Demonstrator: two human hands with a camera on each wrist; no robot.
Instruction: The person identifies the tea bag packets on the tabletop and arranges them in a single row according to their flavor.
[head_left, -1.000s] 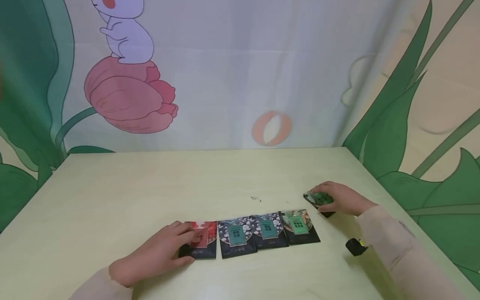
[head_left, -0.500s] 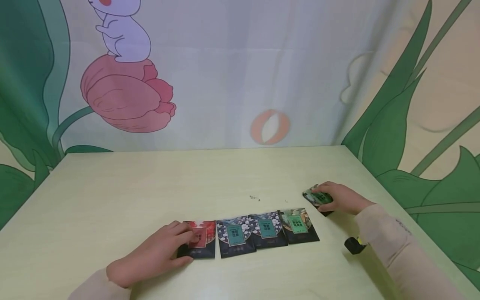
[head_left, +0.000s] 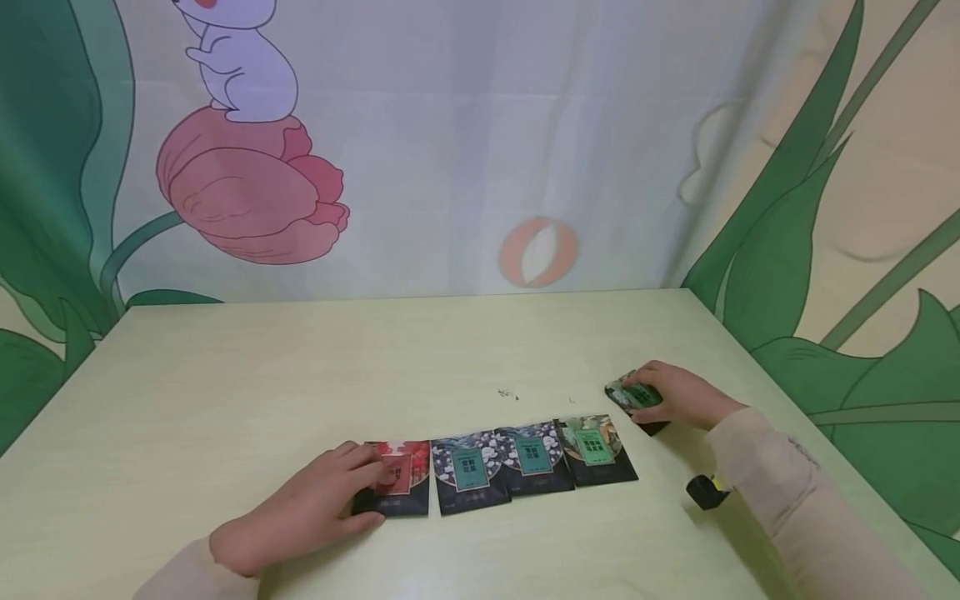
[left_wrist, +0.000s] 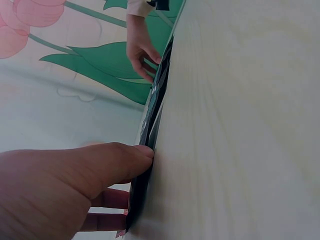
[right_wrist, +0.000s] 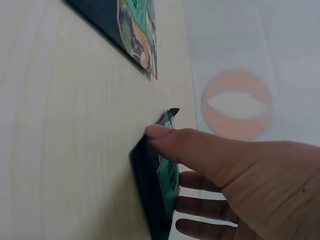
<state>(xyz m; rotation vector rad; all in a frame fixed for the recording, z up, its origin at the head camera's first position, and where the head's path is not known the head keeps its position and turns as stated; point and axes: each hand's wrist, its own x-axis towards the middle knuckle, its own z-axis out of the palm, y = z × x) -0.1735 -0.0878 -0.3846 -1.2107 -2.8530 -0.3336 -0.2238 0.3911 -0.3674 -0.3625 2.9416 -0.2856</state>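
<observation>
In the head view my left hand (head_left: 315, 506) rests at a red-and-black printed sachet (head_left: 406, 482), covering its left side. In the left wrist view the thumb lies at the sachet's edge, with the other fingertips on its printed face. To the right, two blue floral sachets (head_left: 469, 472) (head_left: 534, 458) and a green-labelled sachet (head_left: 597, 450) continue the row. Farther back, my right hand (head_left: 681, 395) grips another green-labelled sachet (head_left: 633, 398), set at an angle. Seen from the right wrist, the thumb is on its dark edge (right_wrist: 150, 195) and the fingers are against its label side.
The pale wooden table (head_left: 300, 367) carries a small black object (head_left: 707, 492) beside the right sleeve. Small dark marks (head_left: 507, 394) lie behind the row. A printed curtain (head_left: 420, 167) hangs along the table's back edge.
The head view shifts slightly, so the scene slides a little left. Both hands and all the sachets keep their places.
</observation>
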